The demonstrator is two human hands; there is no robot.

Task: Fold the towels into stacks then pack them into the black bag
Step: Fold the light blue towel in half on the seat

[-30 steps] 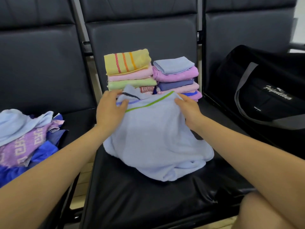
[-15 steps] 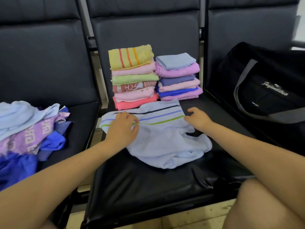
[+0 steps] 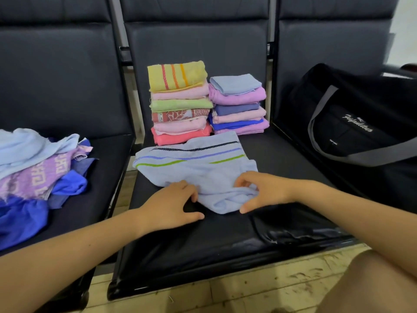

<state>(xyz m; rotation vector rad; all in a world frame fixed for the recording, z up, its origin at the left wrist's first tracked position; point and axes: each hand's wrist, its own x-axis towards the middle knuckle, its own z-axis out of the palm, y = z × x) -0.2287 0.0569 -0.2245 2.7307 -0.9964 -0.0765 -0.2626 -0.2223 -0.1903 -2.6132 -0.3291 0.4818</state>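
Head view: over on the left seat (image 3: 108,154), the unfolded pile of towels (image 3: 38,172) is sitting in a heap, pale blue on top, purple patterned and deep blue spilling under it. Moving in, my left hand (image 3: 171,204) is lying on the middle seat (image 3: 203,245), fingers (image 3: 191,194) loosely spread, the tips touching the near-left edge of the light blue towel (image 3: 198,170); I am not pinching it. That towel is lying part-flattened on the seat, striped border facing away from me, near end bunched. Behind it, the left stack (image 3: 178,102) is standing with a yellow striped towel on top, and the right stack (image 3: 238,105) is sitting just beside it, a blue one on top. My right hand (image 3: 264,190) is curling over the bunched corner, fingertips gathering the fabric; thumb reaching down to the seat. Far right, the black bag (image 3: 361,123) is resting on the right seat (image 3: 293,141), grey strap draped across it.
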